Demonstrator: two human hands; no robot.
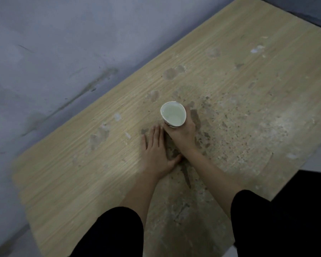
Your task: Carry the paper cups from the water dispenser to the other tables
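Observation:
A white paper cup (173, 114) with water in it stands near the middle of a light wooden table (248, 75). My right hand (183, 133) is wrapped around the cup's side, from the right and below. My left hand (157, 151) lies flat on the tabletop just left of the cup, palm down with its fingers together, holding nothing. Whether the cup's base rests on the table is hidden by my fingers.
The tabletop is stained and dusty, with pale smears and dark specks, mostly on its right half. A grey floor (44, 62) lies beyond the table's left edge. A dark area (304, 210) borders the table at the lower right.

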